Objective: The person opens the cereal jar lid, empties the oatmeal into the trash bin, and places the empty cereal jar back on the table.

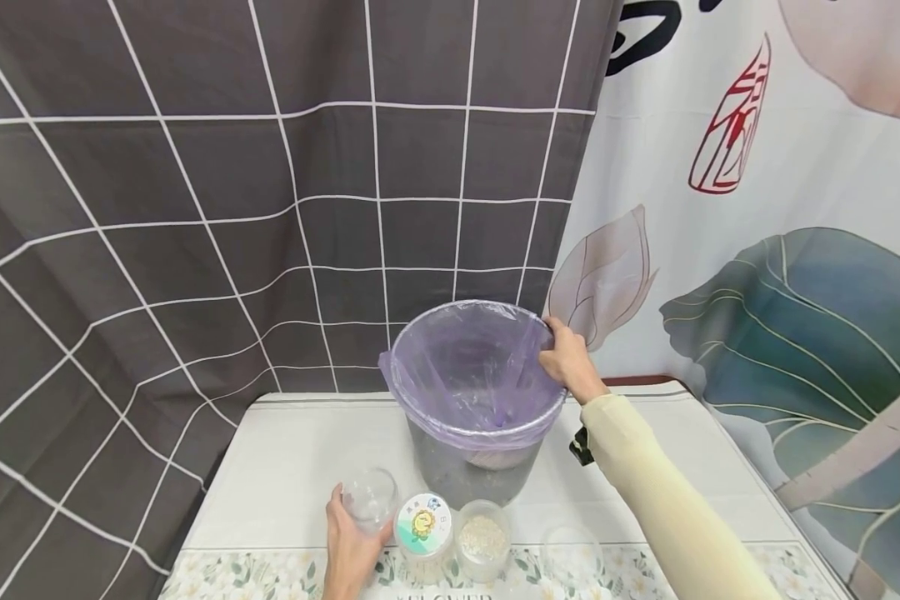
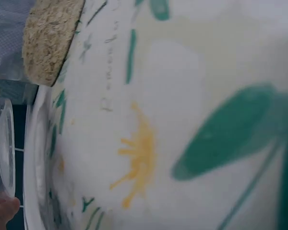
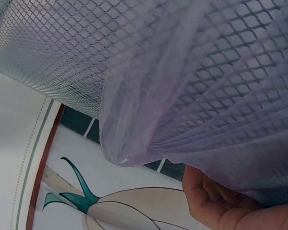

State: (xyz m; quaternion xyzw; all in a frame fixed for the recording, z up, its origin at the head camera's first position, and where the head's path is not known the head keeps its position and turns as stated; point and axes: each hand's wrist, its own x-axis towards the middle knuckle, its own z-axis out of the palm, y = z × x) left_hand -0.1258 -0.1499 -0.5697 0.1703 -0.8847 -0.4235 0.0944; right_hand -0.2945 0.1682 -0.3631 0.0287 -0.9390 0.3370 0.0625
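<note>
Two bare hands are engaged at a white, flower-printed tablecloth (image 1: 307,450), where a wire-mesh wastebasket (image 1: 465,471) lined with a purple plastic bag (image 1: 450,425) is gripped at its rim by the right hand (image 1: 570,362), the fingers curled at the bag's edge. By the left hand (image 1: 351,537), a clear plastic cup (image 1: 371,500), seemingly with nothing inside, is held between thumb and fingers, near the front of the basket. Just to the right of that hand, a round tub with a cartoon sunflower lid (image 1: 423,525) is seen, and beside it, farther right, an open tub of pale flakes (image 1: 483,537). Beyond these, nearer the right forearm, a clear round plastic piece (image 1: 572,554) is found; whether it is a lid or a cup cannot be told. The step in hand is judged to be the placing of basket and cup among the tubs; for the next move, a steady basket and a light grip on the thin-walled cup appear to be called for.
</note>
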